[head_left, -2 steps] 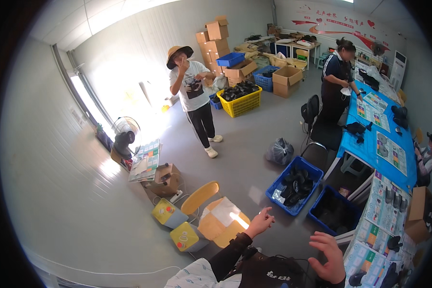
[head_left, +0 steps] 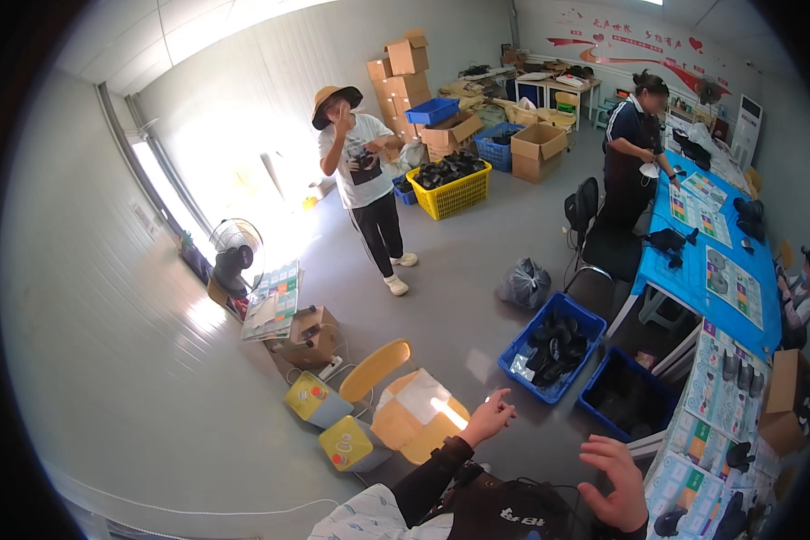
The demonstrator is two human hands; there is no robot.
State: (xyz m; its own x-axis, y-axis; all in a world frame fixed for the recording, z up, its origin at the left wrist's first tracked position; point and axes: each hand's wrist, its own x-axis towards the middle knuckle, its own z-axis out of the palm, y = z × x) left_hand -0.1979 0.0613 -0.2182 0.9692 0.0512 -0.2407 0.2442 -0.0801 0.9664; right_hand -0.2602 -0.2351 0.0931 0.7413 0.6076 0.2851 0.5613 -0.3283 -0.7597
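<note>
A: Grip status?

B: Left grip (head_left: 489,421) released, fingers loosely bent, held out above the grey floor (head_left: 459,315). Right grip (head_left: 615,486) also released: fingers curved, thumb apart, just right of my dark apron (head_left: 508,511).

A: What's around the left?

B: Yellow chair (head_left: 414,439) near it on the left, pale cloth (head_left: 421,398) on the seat. Blue crate (head_left: 524,385) a bit farther out and right, loaded with black parts (head_left: 558,346), plus a small clear packet (head_left: 521,367) at its left end. Hand reads as apart from both.

A: And the right?

B: Nearest is the darker blue crate (head_left: 598,416), just beyond it; contents too shadowed to tell. Farther right, bench (head_left: 706,396) covered in printed sheets, a few black pieces (head_left: 740,457) on top.

A: Rest of the room?

B: Far side, left of centre: person in a brimmed hat (head_left: 364,171), one hand raised by the face. Yellow crate (head_left: 463,195) of black parts to their right. Far right, person in a dark top (head_left: 636,144) at the blue-covered bench (head_left: 670,281). Dark plastic bag (head_left: 525,283) on the floor just beyond the blue crate.
</note>
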